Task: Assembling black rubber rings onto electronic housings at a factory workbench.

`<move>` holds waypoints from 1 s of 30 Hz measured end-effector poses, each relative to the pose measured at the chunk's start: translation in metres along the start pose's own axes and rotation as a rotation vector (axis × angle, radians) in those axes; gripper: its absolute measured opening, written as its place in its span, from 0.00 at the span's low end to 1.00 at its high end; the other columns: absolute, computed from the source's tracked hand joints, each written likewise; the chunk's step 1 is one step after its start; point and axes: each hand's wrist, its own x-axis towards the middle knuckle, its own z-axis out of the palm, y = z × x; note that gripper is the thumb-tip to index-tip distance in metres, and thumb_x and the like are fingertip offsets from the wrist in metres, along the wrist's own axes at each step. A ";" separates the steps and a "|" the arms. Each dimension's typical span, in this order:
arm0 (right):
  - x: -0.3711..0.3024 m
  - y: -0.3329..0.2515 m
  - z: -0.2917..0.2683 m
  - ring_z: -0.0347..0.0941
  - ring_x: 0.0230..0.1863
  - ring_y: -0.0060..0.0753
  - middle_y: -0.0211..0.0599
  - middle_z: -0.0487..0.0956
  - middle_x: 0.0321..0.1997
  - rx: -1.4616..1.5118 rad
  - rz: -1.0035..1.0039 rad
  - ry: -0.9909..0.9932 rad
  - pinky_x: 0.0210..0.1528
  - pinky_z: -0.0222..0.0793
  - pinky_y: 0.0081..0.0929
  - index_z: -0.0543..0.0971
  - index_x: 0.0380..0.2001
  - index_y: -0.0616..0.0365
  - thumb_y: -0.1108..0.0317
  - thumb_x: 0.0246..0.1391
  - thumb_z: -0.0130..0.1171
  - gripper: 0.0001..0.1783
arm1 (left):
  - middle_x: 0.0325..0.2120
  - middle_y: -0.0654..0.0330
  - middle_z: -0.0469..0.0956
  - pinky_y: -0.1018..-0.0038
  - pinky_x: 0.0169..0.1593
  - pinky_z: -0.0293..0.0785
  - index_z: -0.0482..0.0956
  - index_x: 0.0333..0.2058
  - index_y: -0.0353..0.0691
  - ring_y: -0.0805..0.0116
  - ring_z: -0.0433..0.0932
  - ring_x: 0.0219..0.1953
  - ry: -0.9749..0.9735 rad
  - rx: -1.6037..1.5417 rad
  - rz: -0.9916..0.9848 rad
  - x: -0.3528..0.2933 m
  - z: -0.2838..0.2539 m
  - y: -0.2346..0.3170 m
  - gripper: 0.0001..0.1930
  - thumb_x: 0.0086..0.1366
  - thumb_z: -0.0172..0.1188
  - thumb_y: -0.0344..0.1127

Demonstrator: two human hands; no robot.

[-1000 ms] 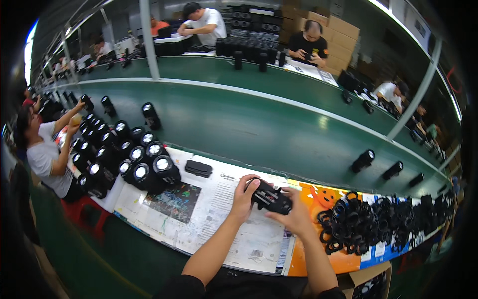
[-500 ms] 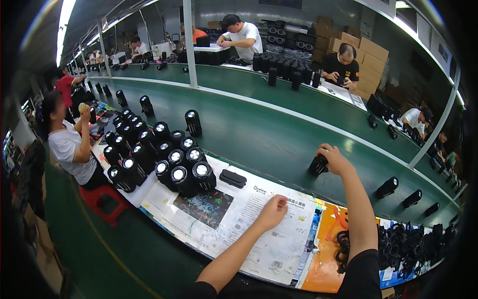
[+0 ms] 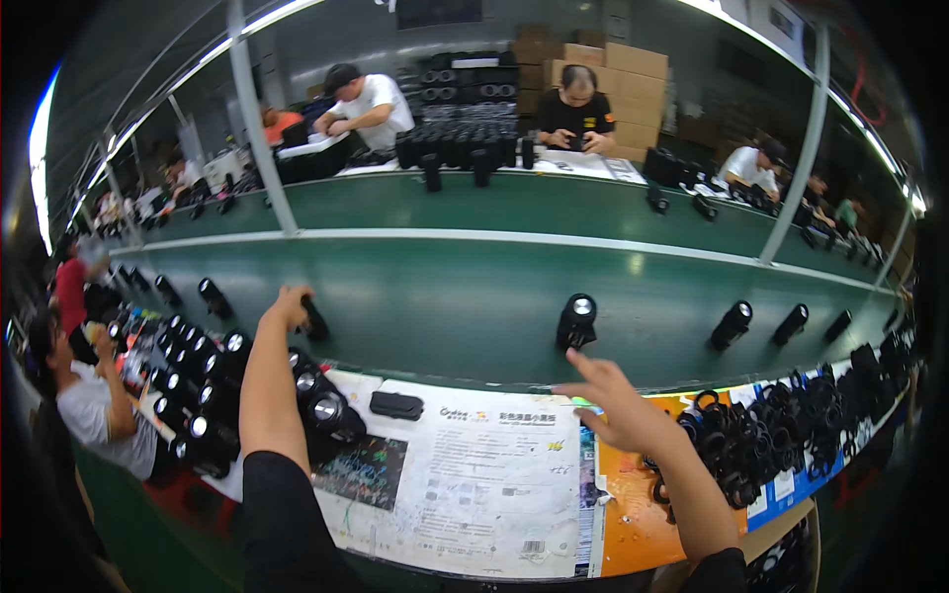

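My left hand (image 3: 290, 301) reaches far out to the left over the green conveyor belt (image 3: 445, 296). Its fingers are closed on a black cylindrical lamp (image 3: 315, 319) standing at the belt's near edge. My right hand (image 3: 615, 407) hovers open with fingers spread above the orange sheet (image 3: 623, 509) and holds nothing. Just beyond it, another black lamp (image 3: 576, 321) stands upright on the belt, lens facing up, apart from the hand.
A cluster of black lamps (image 3: 213, 390) crowds the table's left. A small black block (image 3: 395, 404) lies on the white printed sheet (image 3: 474, 465). Black ring brackets (image 3: 781, 435) are piled at right. More lamps (image 3: 732, 324) ride the belt. A seated person (image 3: 89, 420) works at left, with others across the line.
My right hand let go of the lamp on the belt and drew back over the sheets. My left hand left the white sheet and stretched out to a lamp on the belt.
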 end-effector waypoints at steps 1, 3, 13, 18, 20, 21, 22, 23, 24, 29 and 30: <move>-0.013 -0.005 0.001 0.65 0.75 0.63 0.57 0.60 0.84 0.047 0.024 -0.014 0.75 0.67 0.51 0.80 0.67 0.46 0.72 0.67 0.65 0.26 | 0.62 0.43 0.70 0.50 0.65 0.80 0.81 0.61 0.64 0.33 0.76 0.64 0.040 0.058 0.049 0.001 -0.006 -0.018 0.40 0.49 0.77 0.22; -0.029 -0.005 0.010 0.66 0.74 0.62 0.56 0.64 0.82 0.091 0.045 -0.013 0.74 0.68 0.50 0.82 0.65 0.47 0.70 0.69 0.64 0.22 | 0.60 0.44 0.72 0.51 0.62 0.83 0.83 0.59 0.62 0.35 0.79 0.61 0.061 0.121 0.111 -0.002 -0.015 -0.008 0.42 0.44 0.79 0.18; -0.008 -0.041 0.085 0.63 0.79 0.57 0.57 0.61 0.84 0.305 0.143 0.446 0.73 0.70 0.49 0.63 0.79 0.52 0.58 0.52 0.85 0.57 | 0.44 0.50 0.82 0.59 0.54 0.82 0.85 0.58 0.50 0.47 0.84 0.45 -0.004 -0.233 0.873 -0.276 -0.049 0.297 0.31 0.54 0.83 0.40; -0.046 -0.031 0.109 0.79 0.67 0.47 0.52 0.77 0.69 0.651 0.197 0.253 0.70 0.73 0.39 0.69 0.72 0.57 0.65 0.46 0.85 0.52 | 0.53 0.57 0.81 0.69 0.52 0.83 0.82 0.64 0.46 0.66 0.82 0.50 -0.261 -0.667 0.794 -0.341 0.021 0.325 0.38 0.53 0.86 0.43; -0.062 -0.038 0.102 0.82 0.61 0.37 0.46 0.83 0.61 0.883 0.311 0.101 0.66 0.75 0.35 0.70 0.71 0.60 0.61 0.48 0.86 0.51 | 0.53 0.55 0.82 0.64 0.65 0.76 0.75 0.64 0.41 0.59 0.82 0.57 -0.217 -1.089 0.957 -0.349 0.072 0.327 0.43 0.50 0.88 0.35; -0.067 -0.039 0.101 0.82 0.59 0.34 0.44 0.84 0.59 0.942 0.333 0.016 0.65 0.75 0.33 0.70 0.71 0.61 0.60 0.49 0.86 0.50 | 0.55 0.53 0.83 0.63 0.69 0.74 0.73 0.64 0.38 0.58 0.81 0.61 -0.301 -1.349 0.912 -0.354 0.100 0.330 0.45 0.48 0.89 0.33; -0.073 -0.036 0.106 0.82 0.59 0.33 0.43 0.84 0.57 1.046 0.323 0.003 0.65 0.75 0.32 0.71 0.71 0.62 0.59 0.50 0.86 0.50 | 0.57 0.50 0.82 0.61 0.70 0.75 0.72 0.63 0.37 0.56 0.81 0.63 -0.389 -1.511 0.845 -0.358 0.119 0.334 0.44 0.50 0.87 0.28; -0.079 -0.035 0.105 0.82 0.59 0.34 0.43 0.84 0.58 1.067 0.350 0.005 0.65 0.75 0.33 0.70 0.71 0.62 0.59 0.50 0.86 0.50 | 0.56 0.49 0.82 0.60 0.69 0.76 0.72 0.63 0.36 0.55 0.82 0.62 -0.395 -1.606 0.787 -0.361 0.135 0.338 0.42 0.51 0.86 0.27; -0.085 -0.037 0.102 0.82 0.60 0.34 0.42 0.84 0.59 1.087 0.381 0.005 0.65 0.75 0.33 0.70 0.72 0.62 0.60 0.51 0.85 0.50 | 0.56 0.48 0.82 0.59 0.68 0.78 0.72 0.63 0.35 0.55 0.83 0.60 -0.403 -1.703 0.722 -0.364 0.144 0.345 0.41 0.53 0.85 0.26; -0.099 -0.047 0.113 0.81 0.61 0.32 0.43 0.83 0.60 0.677 0.345 0.342 0.66 0.75 0.33 0.68 0.73 0.62 0.60 0.52 0.85 0.50 | 0.53 0.49 0.81 0.57 0.66 0.81 0.73 0.60 0.33 0.53 0.84 0.59 -0.305 -1.798 0.730 -0.366 0.158 0.367 0.37 0.54 0.83 0.24; -0.101 -0.047 0.111 0.81 0.61 0.32 0.43 0.83 0.60 0.677 0.344 0.343 0.66 0.75 0.33 0.68 0.73 0.62 0.60 0.52 0.85 0.50 | 0.52 0.50 0.81 0.57 0.66 0.81 0.73 0.60 0.33 0.53 0.84 0.58 -0.366 -1.853 0.742 -0.364 0.161 0.368 0.37 0.54 0.83 0.24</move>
